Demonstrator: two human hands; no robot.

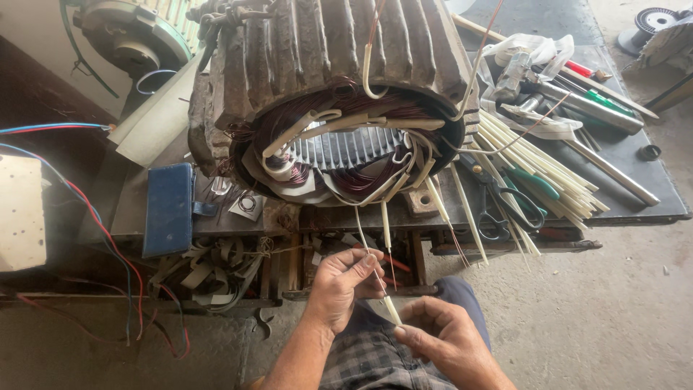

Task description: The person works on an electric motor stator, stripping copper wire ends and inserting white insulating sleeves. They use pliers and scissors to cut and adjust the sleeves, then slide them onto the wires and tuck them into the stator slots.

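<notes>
— What sits on the dark metal workbench (650,206)?

— A large ribbed motor housing (339,65) with copper windings open at its end stands at the middle. Just left of it lies a blue case (168,208). To the right, a bundle of pale sleeving tubes (538,170) fans toward the edge, with scissors (498,198) and green-handled pliers (530,184) among them.

— And further back?

— A long metal rod (613,173), screwdrivers (592,97) and a crumpled plastic bag (530,54). Below, the concrete floor (577,303).
</notes>
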